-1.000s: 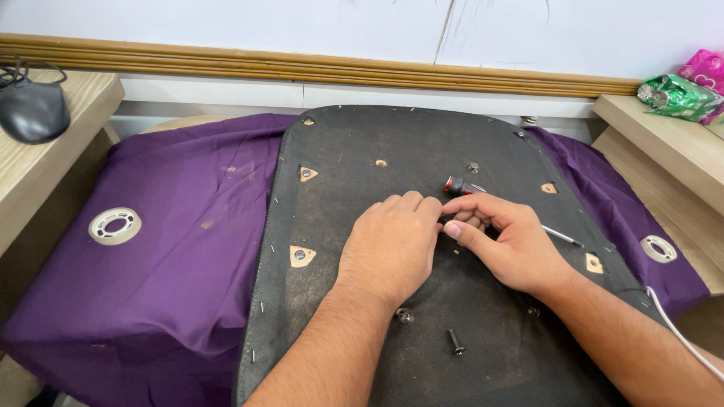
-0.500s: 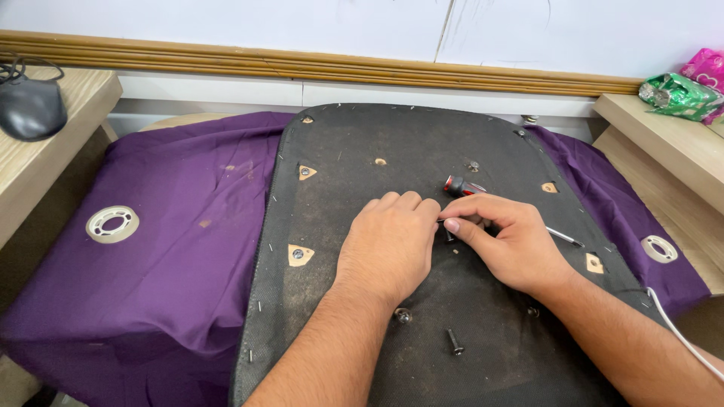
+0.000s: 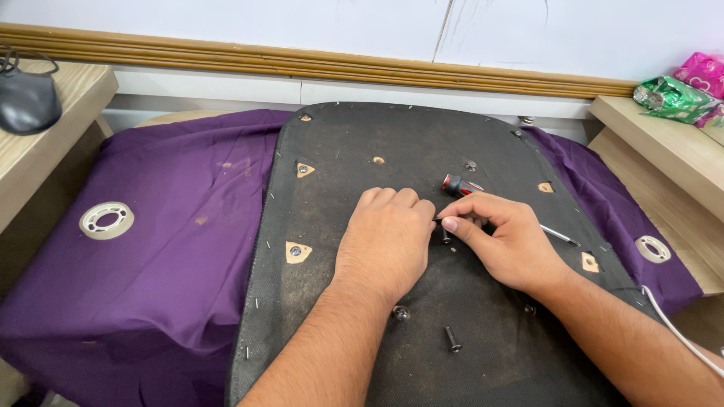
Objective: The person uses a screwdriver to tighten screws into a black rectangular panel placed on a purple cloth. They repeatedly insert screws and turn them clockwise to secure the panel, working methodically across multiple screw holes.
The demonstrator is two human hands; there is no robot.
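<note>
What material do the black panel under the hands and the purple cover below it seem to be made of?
Black panel: apparently thin matte non-woven fabric stapled over a board; small staples line its edge and light wood shows through cut-outs. Purple cover: woven cloth, slightly glossy; it drapes and folds softly.

Most of the screwdriver is covered by the right hand; only the red-and-black handle end and a thin length of shaft beyond the hand can be seen. What is pinched between the fingertips of that hand is too small to be told. The surface under the left hand is hidden. The black panel is cut off by the bottom edge, as are both forearms. The white cable is cut at the right edge.
</note>
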